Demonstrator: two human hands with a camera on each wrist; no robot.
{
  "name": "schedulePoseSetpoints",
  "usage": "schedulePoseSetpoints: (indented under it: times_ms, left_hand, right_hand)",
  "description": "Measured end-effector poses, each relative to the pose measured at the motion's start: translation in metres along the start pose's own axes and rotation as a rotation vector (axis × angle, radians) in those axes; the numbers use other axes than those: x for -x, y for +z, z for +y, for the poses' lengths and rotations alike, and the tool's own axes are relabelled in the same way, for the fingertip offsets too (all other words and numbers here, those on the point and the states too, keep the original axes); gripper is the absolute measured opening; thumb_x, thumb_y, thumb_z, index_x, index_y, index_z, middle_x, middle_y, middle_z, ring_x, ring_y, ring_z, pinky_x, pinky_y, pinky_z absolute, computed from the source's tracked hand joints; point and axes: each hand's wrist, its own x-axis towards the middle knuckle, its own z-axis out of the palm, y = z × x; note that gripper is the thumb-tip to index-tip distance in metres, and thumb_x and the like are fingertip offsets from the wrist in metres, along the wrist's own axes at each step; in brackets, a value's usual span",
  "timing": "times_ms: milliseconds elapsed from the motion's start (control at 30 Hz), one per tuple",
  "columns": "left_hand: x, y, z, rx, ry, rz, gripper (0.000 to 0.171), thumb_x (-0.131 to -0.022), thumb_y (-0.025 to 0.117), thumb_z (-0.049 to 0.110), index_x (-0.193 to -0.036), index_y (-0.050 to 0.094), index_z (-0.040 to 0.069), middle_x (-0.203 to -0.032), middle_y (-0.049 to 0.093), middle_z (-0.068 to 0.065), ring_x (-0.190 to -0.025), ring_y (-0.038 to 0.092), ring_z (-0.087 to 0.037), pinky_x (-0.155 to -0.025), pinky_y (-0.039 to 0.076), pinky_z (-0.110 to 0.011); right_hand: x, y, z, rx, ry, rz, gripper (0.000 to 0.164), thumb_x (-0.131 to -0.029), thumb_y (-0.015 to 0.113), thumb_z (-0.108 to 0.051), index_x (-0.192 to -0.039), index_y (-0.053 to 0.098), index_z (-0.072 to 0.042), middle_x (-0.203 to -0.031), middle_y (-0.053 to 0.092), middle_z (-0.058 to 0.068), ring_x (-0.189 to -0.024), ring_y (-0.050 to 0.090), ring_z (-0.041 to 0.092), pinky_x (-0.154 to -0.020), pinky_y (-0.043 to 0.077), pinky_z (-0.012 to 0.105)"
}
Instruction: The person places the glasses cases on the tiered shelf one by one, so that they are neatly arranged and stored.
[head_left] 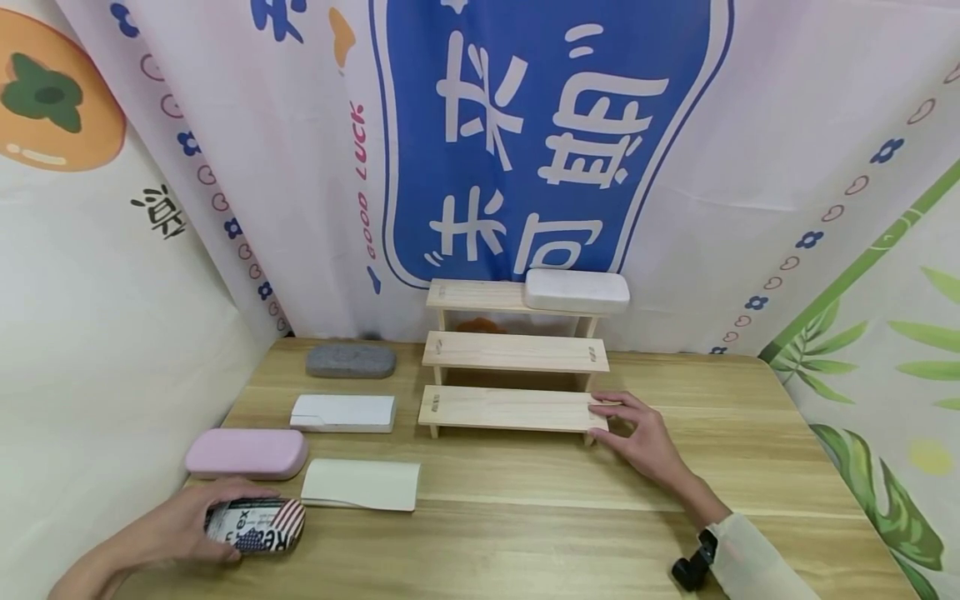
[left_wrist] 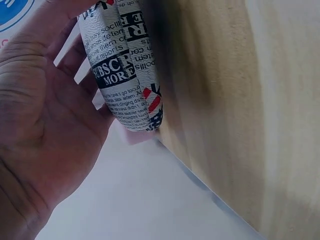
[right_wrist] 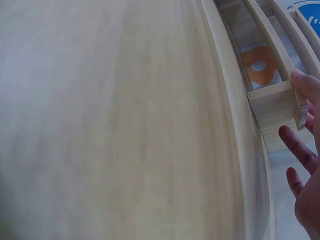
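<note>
At the front left of the table, my left hand (head_left: 183,525) grips a glasses case (head_left: 258,525) with newspaper print and a stars-and-stripes pattern. In the left wrist view the printed case (left_wrist: 122,75) lies along the fingers, close to the tabletop. My right hand (head_left: 641,437) holds the right end of the lowest step of a three-tier wooden display stand (head_left: 510,408), thumb at the front edge and fingers over the board. The right wrist view shows fingertips at that board's end (right_wrist: 300,110). On the top tier, at its right end, lies a white glasses case (head_left: 577,290).
Left of the stand lie a grey felt-like case (head_left: 351,361), a white case (head_left: 343,413), a pink case (head_left: 246,453) and a pale cream case (head_left: 362,484). Printed curtains (head_left: 315,183) hang behind and beside the wooden table (head_left: 525,533).
</note>
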Motion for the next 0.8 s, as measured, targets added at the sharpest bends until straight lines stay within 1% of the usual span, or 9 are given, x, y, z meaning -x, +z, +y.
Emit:
schedulePoseSetpoints:
  times_ms: [67,167,233,367,533,700,800]
  left_hand:
    - [-0.005,0.0,0.0,0.014,0.036,0.014,0.085,-0.05,0.101,0.012,-0.131,0.072,0.015,-0.119,0.074,0.007,-0.108,0.063,0.001,-0.097,0.037,-0.004]
    - [-0.011,-0.001,0.001,0.026,0.059,0.018,0.085,-0.05,0.101,0.01,-0.13,0.072,0.012,-0.121,0.075,0.005,-0.111,0.064,0.0,-0.101,0.035,-0.004]
    - [-0.014,-0.003,0.003,0.02,0.05,0.011,0.086,-0.051,0.101,0.01,-0.132,0.072,0.012,-0.123,0.075,0.006,-0.113,0.063,0.001,-0.102,0.033,-0.003]
    - [-0.02,-0.006,0.008,-0.024,0.035,0.011,0.087,-0.051,0.101,0.012,-0.133,0.072,0.013,-0.125,0.074,0.005,-0.115,0.061,0.002,-0.103,0.032,-0.002]
    - [-0.027,-0.007,0.013,-0.041,0.006,0.015,0.084,-0.051,0.102,0.013,-0.13,0.071,0.013,-0.122,0.075,0.006,-0.111,0.061,0.002,-0.097,0.036,-0.003]
    - [-0.036,-0.01,0.017,-0.056,-0.042,0.009,0.083,-0.049,0.101,0.013,-0.126,0.07,0.015,-0.118,0.074,0.006,-0.102,0.06,0.002,-0.083,0.045,-0.012]
    - [-0.043,-0.012,0.02,-0.065,-0.061,0.008,0.083,-0.05,0.101,0.013,-0.127,0.069,0.017,-0.117,0.074,0.005,-0.099,0.059,0.002,-0.078,0.047,-0.016]
  right_hand:
    - [0.0,0.0,-0.001,0.003,-0.001,0.001,0.039,-0.08,0.091,-0.001,-0.117,0.081,-0.008,-0.132,0.072,0.01,-0.117,0.069,0.033,-0.107,0.043,0.01]
    - [0.0,0.0,-0.001,0.006,-0.002,0.003,0.039,-0.08,0.091,-0.001,-0.117,0.081,-0.007,-0.132,0.071,0.011,-0.117,0.069,0.034,-0.107,0.042,0.01]
    - [0.0,0.0,0.0,0.007,0.003,-0.001,0.039,-0.081,0.091,-0.002,-0.118,0.08,-0.007,-0.133,0.071,0.011,-0.118,0.068,0.035,-0.107,0.042,0.01]
    - [0.0,0.0,0.001,0.007,0.014,-0.008,0.038,-0.082,0.09,-0.002,-0.118,0.08,-0.007,-0.134,0.071,0.012,-0.12,0.067,0.034,-0.109,0.042,0.011]
    - [0.0,-0.001,0.002,0.01,0.014,-0.009,0.037,-0.082,0.09,-0.002,-0.118,0.08,-0.006,-0.133,0.071,0.013,-0.124,0.065,0.036,-0.111,0.04,0.012]
    - [0.0,-0.001,0.001,0.019,0.02,-0.012,0.037,-0.082,0.09,-0.004,-0.118,0.08,-0.005,-0.133,0.071,0.013,-0.124,0.065,0.037,-0.112,0.039,0.012]
    - [0.0,0.0,0.001,0.023,0.023,-0.013,0.037,-0.083,0.09,-0.005,-0.118,0.08,-0.005,-0.133,0.071,0.012,-0.123,0.065,0.037,-0.111,0.039,0.012]
